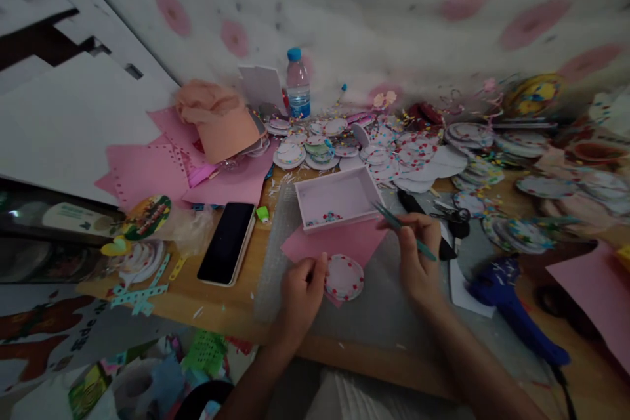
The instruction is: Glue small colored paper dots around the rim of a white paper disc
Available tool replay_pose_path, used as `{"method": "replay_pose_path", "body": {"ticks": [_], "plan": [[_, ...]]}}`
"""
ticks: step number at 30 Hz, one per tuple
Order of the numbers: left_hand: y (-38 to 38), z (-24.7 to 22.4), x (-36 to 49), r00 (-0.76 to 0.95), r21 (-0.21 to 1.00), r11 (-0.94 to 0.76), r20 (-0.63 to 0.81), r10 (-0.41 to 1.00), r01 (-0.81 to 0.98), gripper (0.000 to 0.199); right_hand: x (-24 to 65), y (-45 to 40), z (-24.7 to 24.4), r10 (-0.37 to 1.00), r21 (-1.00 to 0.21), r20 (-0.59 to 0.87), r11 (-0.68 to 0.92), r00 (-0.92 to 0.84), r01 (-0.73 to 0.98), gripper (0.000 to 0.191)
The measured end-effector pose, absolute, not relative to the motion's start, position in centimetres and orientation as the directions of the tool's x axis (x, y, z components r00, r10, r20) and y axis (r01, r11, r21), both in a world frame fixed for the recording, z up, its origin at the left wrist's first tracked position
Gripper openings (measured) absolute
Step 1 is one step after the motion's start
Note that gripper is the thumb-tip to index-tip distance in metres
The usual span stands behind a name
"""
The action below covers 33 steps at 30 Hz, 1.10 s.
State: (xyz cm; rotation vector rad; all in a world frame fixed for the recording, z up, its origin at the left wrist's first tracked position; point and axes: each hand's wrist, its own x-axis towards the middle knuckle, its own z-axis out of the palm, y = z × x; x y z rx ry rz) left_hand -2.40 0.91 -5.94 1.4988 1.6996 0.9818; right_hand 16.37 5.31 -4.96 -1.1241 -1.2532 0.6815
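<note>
My left hand (304, 289) pinches the left edge of a small round white paper disc (344, 277) with red dots around its rim. Under the disc lies a sheet of pink paper (315, 248). In my right hand (418, 256) is a pair of greenish tweezers (399, 223), their tips pointing up and left over the right end of a shallow white box (339, 200). Small coloured bits (329, 216) lie in the box's front left corner. Whether the tweezers' tips hold anything is too small to tell.
A black phone (227, 243) lies to the left, a blue glue gun (519, 308) to the right. Behind the box are many decorated paper discs (377, 156) and a water bottle (298, 88). Keys (455, 218) lie right of my right hand. Scraps (204, 357) fill the lower left.
</note>
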Motion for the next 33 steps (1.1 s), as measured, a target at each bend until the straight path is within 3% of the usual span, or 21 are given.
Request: {"method": "replay_pose_path", "body": {"ticks": [4,7,10,13,19,25,30,33], "plan": [[1.3,-5.6,-4.1,-0.031,0.721,-0.159,0.243,0.970,0.674,0.030,17.4,7.4,-4.9,0.903,-0.776,0.418,0.413,-0.101,0.477,0.026],[2.1,-5.3,-5.2,0.088,0.623,-0.292,0.337,0.937,0.725,0.025,17.7,7.6,-5.2,0.882,-0.691,0.414,0.465,-0.224,0.553,0.028],[3.1,-5.4,-5.7,0.202,0.534,-0.373,0.351,0.914,0.759,0.040,17.9,6.4,-5.6,0.885,-0.694,0.414,0.458,-0.213,0.556,0.028],[3.9,-6.2,-6.0,0.256,0.485,-0.395,0.329,0.909,0.780,0.037,18.1,4.8,-5.9,0.891,-0.688,0.395,0.447,-0.223,0.571,0.029],[4.2,-7.8,-6.4,0.261,0.489,-0.418,0.357,0.897,0.766,0.024,18.3,3.3,-5.4,0.898,-0.683,0.362,0.439,-0.250,0.585,0.032],[4.4,-7.8,-6.4,0.242,0.515,-0.420,0.378,0.894,0.747,0.025,17.9,4.4,-3.8,0.880,-0.697,0.449,0.452,-0.153,0.557,0.027],[4.4,-7.7,-6.3,0.232,0.508,-0.408,0.375,0.898,0.758,0.026,17.6,5.7,-3.4,0.911,-0.786,0.389,0.405,-0.136,0.467,0.034],[4.4,-7.7,-6.2,0.230,0.526,-0.406,0.368,0.901,0.747,0.025,17.3,6.5,-3.4,0.913,-0.780,0.381,0.403,-0.148,0.479,0.024]]}}
